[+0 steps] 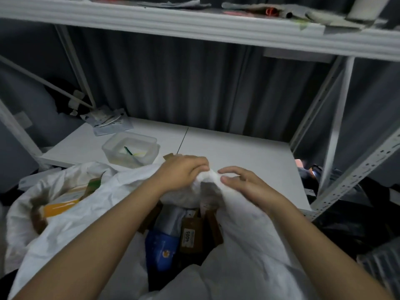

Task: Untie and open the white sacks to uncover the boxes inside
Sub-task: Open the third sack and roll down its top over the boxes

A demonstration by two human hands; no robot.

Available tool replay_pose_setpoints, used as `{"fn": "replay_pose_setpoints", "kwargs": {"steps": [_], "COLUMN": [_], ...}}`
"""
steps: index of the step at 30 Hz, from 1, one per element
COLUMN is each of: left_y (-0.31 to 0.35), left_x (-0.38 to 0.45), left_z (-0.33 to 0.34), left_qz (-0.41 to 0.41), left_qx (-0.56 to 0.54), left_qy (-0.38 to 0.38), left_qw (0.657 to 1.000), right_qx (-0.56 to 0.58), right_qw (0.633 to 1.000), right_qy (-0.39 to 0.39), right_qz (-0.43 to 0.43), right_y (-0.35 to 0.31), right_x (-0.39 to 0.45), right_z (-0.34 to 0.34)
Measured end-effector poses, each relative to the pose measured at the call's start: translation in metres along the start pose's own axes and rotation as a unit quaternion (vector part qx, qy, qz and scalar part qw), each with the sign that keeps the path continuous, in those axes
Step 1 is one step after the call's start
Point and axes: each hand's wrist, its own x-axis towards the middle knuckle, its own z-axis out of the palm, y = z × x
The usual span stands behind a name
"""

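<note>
A white sack (244,245) lies in front of me with its mouth partly open. My left hand (184,172) grips the bunched far edge of the sack's mouth. My right hand (242,182) pinches the same bunched fabric from the right, thumb and fingers on it. Inside the opening I see a brown cardboard box with a "4005" label (190,237) and a blue package (162,250). A second white sack (65,187) to the left lies open, showing a yellow and brown box (58,206).
A white shelf board (238,152) lies beyond the sacks, with a clear plastic container (129,150) holding a pen and some packets (108,122) at its back left. A metal rack upright (357,169) stands at the right. Dark bags lie at the lower right.
</note>
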Motion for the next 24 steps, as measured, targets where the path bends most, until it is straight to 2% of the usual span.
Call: {"fn": "replay_pose_setpoints", "kwargs": {"steps": [2, 3, 5, 7, 8, 9, 11, 12, 13, 14, 16, 17, 18, 20, 22, 24], "left_y": [-0.017, -0.017, -0.004, 0.011, 0.009, 0.000, -0.014, -0.013, -0.008, -0.001, 0.014, 0.014, 0.010, -0.004, -0.013, -0.008], "left_x": [0.007, 0.008, 0.012, 0.015, 0.018, 0.023, 0.032, 0.033, 0.034, 0.035, 0.038, 0.041, 0.045, 0.055, 0.069, 0.086], "left_z": [-0.004, -0.004, 0.007, 0.019, 0.020, 0.019, 0.016, 0.016, 0.018, 0.022, 0.025, 0.023, 0.020, 0.012, 0.007, 0.002], "left_qz": [-0.076, -0.077, -0.001, 0.074, 0.070, 0.042, -0.010, -0.009, 0.003, 0.027, 0.066, 0.067, 0.057, 0.020, -0.002, -0.026], "left_qx": [-0.042, -0.037, 0.002, 0.010, 0.002, -0.016, -0.037, -0.034, -0.037, -0.050, -0.076, -0.078, -0.073, -0.052, -0.008, 0.025], "left_qy": [0.027, 0.024, 0.001, -0.023, -0.016, 0.001, 0.038, 0.035, 0.018, 0.005, -0.010, -0.007, 0.005, 0.032, 0.057, 0.075], "left_qw": [0.996, 0.996, 1.000, 0.997, 0.997, 0.999, 0.999, 0.999, 0.999, 0.998, 0.995, 0.995, 0.996, 0.998, 0.998, 0.997], "right_qx": [-0.162, -0.173, -0.037, 0.087, 0.064, -0.011, -0.184, -0.204, -0.175, -0.099, 0.080, 0.130, 0.128, 0.047, 0.002, 0.018], "right_qw": [0.981, 0.976, 0.994, 0.994, 0.996, 0.996, 0.963, 0.948, 0.947, 0.958, 0.975, 0.976, 0.981, 0.990, 0.983, 0.968], "right_qy": [0.091, 0.116, 0.101, 0.063, 0.063, 0.084, 0.178, 0.219, 0.244, 0.251, 0.203, 0.171, 0.145, 0.129, 0.181, 0.247], "right_qz": [-0.057, -0.062, -0.028, -0.003, -0.015, -0.034, -0.083, -0.106, -0.111, -0.097, -0.045, -0.030, -0.020, -0.013, -0.023, -0.048], "right_y": [0.005, 0.007, 0.004, 0.001, 0.002, 0.004, 0.009, 0.010, 0.010, 0.005, -0.004, -0.004, -0.002, 0.004, 0.003, -0.014], "right_x": [-0.001, -0.001, -0.002, -0.007, -0.010, -0.012, -0.014, -0.012, -0.009, -0.007, -0.005, -0.005, -0.007, -0.013, -0.015, -0.009], "right_z": [-0.001, -0.001, 0.000, -0.001, -0.004, -0.006, -0.008, -0.006, -0.005, -0.004, -0.006, -0.010, -0.014, -0.020, -0.020, -0.015]}}
